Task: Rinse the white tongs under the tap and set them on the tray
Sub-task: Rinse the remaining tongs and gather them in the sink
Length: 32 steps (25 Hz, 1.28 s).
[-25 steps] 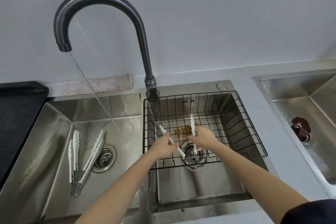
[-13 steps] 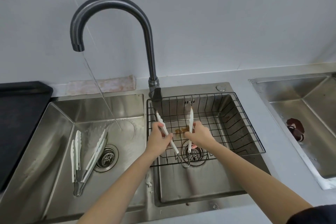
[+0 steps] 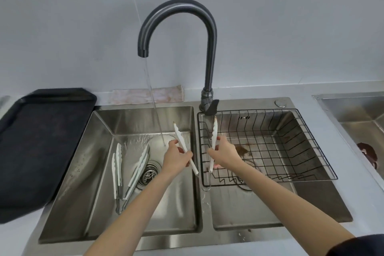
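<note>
I hold one pair of white tongs [image 3: 180, 138] spread wide over the divider between the two sink basins. My left hand [image 3: 175, 157] grips its left arm and my right hand [image 3: 223, 154] grips its right arm [image 3: 214, 131], tips pointing up and away. The dark curved tap [image 3: 176, 27] runs a thin stream [image 3: 154, 110] into the left basin, just left of the tongs and apart from them. A black tray [image 3: 41, 141] lies on the counter left of the sink.
Two more white tongs [image 3: 116, 164] [image 3: 139, 166] lie in the left basin [image 3: 99, 193] beside the drain. A black wire basket [image 3: 291, 151] sits in the right basin. A cloth [image 3: 145, 95] lies behind the sink. Another sink [image 3: 357, 122] is at far right.
Both hands carried the tongs up and left from over the wire basket to the divider, closer to the water stream. The camera view shifted left, showing more of the tray.
</note>
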{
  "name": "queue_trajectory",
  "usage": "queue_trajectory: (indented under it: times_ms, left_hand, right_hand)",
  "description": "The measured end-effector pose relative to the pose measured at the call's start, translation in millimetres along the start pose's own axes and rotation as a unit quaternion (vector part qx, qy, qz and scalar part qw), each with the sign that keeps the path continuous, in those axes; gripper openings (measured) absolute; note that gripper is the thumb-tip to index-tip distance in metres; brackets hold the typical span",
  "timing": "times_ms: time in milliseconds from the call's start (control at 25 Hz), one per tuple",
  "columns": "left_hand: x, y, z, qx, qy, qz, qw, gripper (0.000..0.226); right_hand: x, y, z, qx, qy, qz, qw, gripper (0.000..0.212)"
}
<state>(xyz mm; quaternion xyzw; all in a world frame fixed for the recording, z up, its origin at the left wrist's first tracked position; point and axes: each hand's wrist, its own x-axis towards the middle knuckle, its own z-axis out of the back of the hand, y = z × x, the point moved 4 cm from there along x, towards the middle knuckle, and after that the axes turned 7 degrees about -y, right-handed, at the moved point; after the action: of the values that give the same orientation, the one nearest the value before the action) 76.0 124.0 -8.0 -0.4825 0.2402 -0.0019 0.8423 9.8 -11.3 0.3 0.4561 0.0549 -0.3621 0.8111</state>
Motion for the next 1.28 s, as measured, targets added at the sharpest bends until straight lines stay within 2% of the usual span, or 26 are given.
queue_trajectory:
  times_ms: [200, 360, 560, 800, 1000, 1160, 1280]
  left_hand:
    - [9.5, 20.8, 39.5, -0.018, -0.009, 0.016, 1.000, 0.052]
    - [19.6, 36.2, 74.7, -0.005, -0.021, 0.007, 1.000, 0.049]
    - [42.5, 50.7, 112.7, -0.027, -0.035, 0.024, 0.999, 0.046]
    - [75.3, 54.5, 140.5, -0.063, -0.036, 0.031, 0.997, 0.046]
    - [93.1, 57.7, 143.9, -0.085, -0.025, 0.041, 0.995, 0.047]
    - [99.8, 67.0, 141.6, -0.100, -0.010, 0.073, 0.992, 0.041]
    - [101.1, 71.7, 135.9, -0.115, 0.018, 0.100, 0.988, 0.036]
  right_hand:
    - [4.3, 28.2, -40.1, 0.024, 0.013, 0.004, 1.000, 0.063]
    - [25.2, 51.4, -71.1, 0.135, 0.006, -0.034, 0.990, 0.058]
    - [47.2, 83.2, -98.4, 0.285, 0.017, -0.079, 0.955, 0.058]
    - [77.9, 109.5, -123.5, 0.321, 0.026, -0.069, 0.944, 0.033]
    - [95.8, 115.4, -133.2, 0.373, 0.035, -0.076, 0.924, 0.021]
    - [98.9, 118.2, -138.8, 0.450, 0.070, -0.083, 0.886, 0.002]
    - [93.6, 125.3, -141.6, 0.465, 0.092, -0.105, 0.874, 0.010]
